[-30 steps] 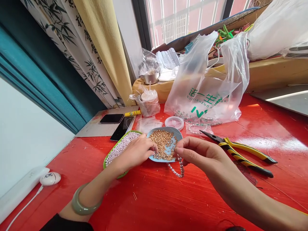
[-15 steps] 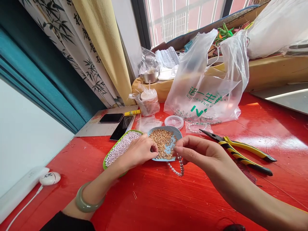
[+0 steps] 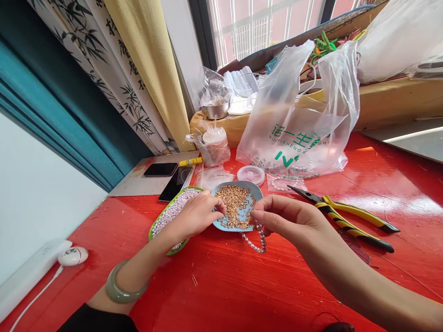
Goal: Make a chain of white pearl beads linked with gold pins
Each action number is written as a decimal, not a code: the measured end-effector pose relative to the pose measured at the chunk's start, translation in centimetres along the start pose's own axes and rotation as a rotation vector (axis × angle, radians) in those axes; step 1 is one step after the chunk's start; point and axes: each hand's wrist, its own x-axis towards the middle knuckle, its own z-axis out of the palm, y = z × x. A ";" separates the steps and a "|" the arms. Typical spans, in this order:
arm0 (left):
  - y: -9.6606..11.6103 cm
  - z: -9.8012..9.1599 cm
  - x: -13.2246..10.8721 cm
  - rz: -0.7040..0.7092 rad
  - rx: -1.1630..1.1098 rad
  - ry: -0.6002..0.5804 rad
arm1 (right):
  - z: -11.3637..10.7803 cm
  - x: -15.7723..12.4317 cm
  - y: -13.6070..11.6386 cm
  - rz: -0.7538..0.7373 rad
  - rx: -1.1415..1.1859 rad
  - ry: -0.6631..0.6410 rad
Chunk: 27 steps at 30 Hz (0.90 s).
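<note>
My right hand [image 3: 282, 216] pinches the end of a string of silvery pearl beads [image 3: 256, 246], which hangs in a loop over the near right rim of a light blue dish. Gold beads [image 3: 231, 200] lie loose in that blue dish [image 3: 221, 226]. At the dish's left side is my left hand [image 3: 204, 210], thumb and fingertips close together in a pinch; whatever they hold is too small to make out. Beneath my left wrist sits a green tray [image 3: 151, 233] of pale lilac pearl beads [image 3: 173, 210], partly covered by the hand and forearm.
Yellow-and-black pliers [image 3: 341, 216] lie right of my right hand. Behind the dishes are a round clear lid [image 3: 251, 175], a printed plastic bag [image 3: 294, 133], a wrapped cup [image 3: 214, 145], and two dark phones [image 3: 161, 169]. A white plug [image 3: 72, 256] is at far left.
My left hand has shifted slightly left and up, away from the gold beads' near edge. My right hand keeps its pinch on the bead string, almost in place.
</note>
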 end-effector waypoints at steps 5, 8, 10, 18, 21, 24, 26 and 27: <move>0.1 0.1 0.0 -0.013 0.020 0.013 | -0.1 0.0 0.1 -0.015 0.011 -0.010; 0.2 0.1 0.0 -0.013 0.032 0.014 | -0.1 0.1 0.2 -0.016 0.019 -0.015; 0.2 0.1 0.0 -0.013 0.040 0.014 | -0.1 0.2 0.3 -0.015 0.021 -0.016; 0.5 0.2 -0.1 0.014 0.084 0.006 | 0.0 0.1 0.1 -0.020 0.022 -0.036; 1.0 0.2 -0.1 0.002 0.111 0.020 | -0.1 0.1 0.1 -0.013 0.020 -0.035; 1.5 0.1 0.0 0.013 0.123 0.029 | 0.0 0.2 0.1 -0.010 0.028 -0.027; 1.5 0.1 0.0 0.029 0.115 0.039 | 0.0 0.2 0.1 -0.009 0.034 -0.036; 1.5 0.2 0.1 0.035 0.105 0.048 | 0.0 0.1 0.2 -0.009 0.036 -0.040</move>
